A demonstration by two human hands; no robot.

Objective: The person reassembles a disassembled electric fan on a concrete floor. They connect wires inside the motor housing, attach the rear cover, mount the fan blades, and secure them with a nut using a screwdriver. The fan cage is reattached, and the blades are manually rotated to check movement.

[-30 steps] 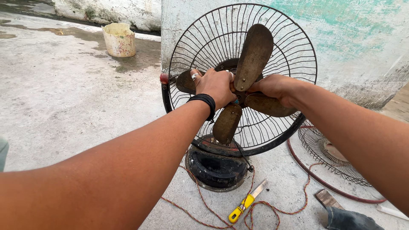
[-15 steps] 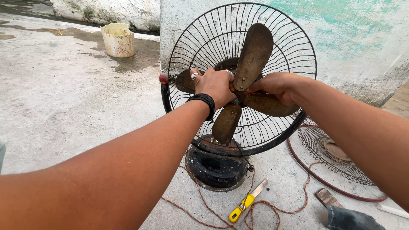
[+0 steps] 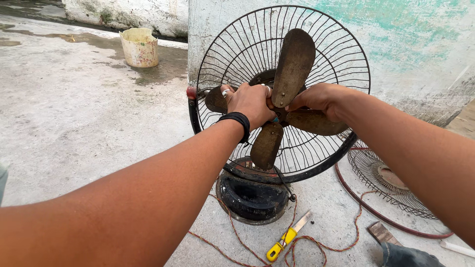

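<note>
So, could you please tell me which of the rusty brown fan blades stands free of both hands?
The upright rusty brown blade, pointing straight up; the left hand covers the left-pointing blade, the right hand rests on the right-pointing one.

screwdriver (image 3: pixel 287 237) before fan (image 3: pixel 277 99), bucket (image 3: pixel 140 47) behind-left

Both my forearms are bare, no sleeves in view up to the frame edge. My left hand (image 3: pixel 253 101), just left of the fan hub (image 3: pixel 277 116), has a black band (image 3: pixel 238 122) wrapped round the wrist, looks like cloth or cord, approx. two strands thick. Silver ring (image 3: pixel 225 92) on one finger, farthest left of the hub, and a 2nd ring (image 3: pixel 267 89) on another finger nearer it. My right hand (image 3: pixel 316 100), right of the hub, shows no rings, no wristwear.
</note>
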